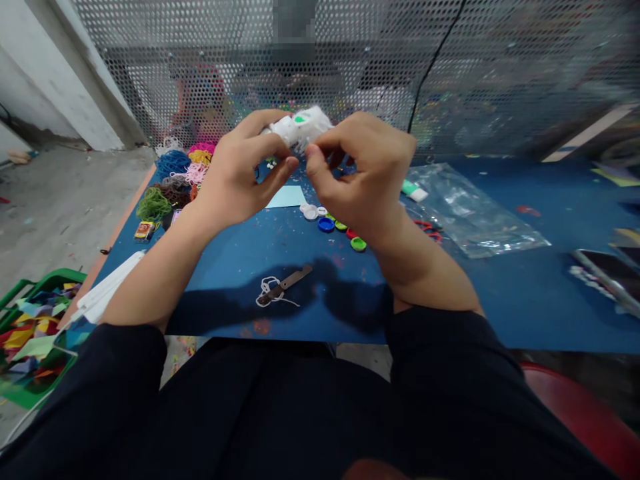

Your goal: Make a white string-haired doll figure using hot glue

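Both of my hands are raised above a blue table (500, 293). My left hand (240, 173) and my right hand (363, 173) are closed together on a small white object with a green spot (303, 125), pinching it between fingertips. I cannot make out what the object is. Below the hands lie several small bottle caps (340, 230) in white, blue, green and red, beside a pale blue paper (286, 197). Nearer to me a flat metal strip with white string (280, 288) rests on the table.
Piles of coloured thread (175, 180) sit at the table's far left. A clear plastic bag (465, 210) lies to the right. A green basket of paper scraps (35, 333) stands on the floor at left. A perforated metal screen (450, 67) closes off the back.
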Motion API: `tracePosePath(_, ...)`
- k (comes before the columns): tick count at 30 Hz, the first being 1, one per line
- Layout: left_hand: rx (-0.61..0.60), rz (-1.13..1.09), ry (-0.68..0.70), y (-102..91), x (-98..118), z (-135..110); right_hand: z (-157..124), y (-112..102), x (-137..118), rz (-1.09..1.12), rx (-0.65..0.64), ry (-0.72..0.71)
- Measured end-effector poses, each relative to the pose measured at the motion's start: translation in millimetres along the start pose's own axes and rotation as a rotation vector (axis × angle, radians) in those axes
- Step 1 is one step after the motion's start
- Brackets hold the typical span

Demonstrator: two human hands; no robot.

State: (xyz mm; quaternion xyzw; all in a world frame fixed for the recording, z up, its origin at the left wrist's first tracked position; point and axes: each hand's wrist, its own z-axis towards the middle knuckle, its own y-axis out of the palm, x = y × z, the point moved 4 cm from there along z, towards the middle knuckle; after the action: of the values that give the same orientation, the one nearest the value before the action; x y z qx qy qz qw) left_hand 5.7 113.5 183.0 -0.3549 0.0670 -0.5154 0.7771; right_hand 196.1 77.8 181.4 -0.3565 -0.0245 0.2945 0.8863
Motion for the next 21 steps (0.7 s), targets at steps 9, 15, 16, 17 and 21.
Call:
tracePosePath(9, 0.010, 0.039, 0.068, 0.7, 8, -2, 2, 7, 5, 0.003, 0.048, 0.061)
tracePosePath(15, 0.016, 0.080, 0.086, 0.5, 10, -2, 2, 10, 9, 0.015, 0.058, 0.079)
tracePosePath(16, 0.016, 0.086, 0.091, 0.4, 11, -2, 2, 12, 10, 0.029, 0.059, 0.076)
tracePosePath(17, 0.014, 0.085, 0.092, 0.3, 11, -2, 2, 12, 11, 0.043, 0.070, 0.076)
tracePosePath(21, 0.011, 0.038, 0.088, -0.5, 10, -2, 3, 9, 11, 0.050, 0.097, 0.080)
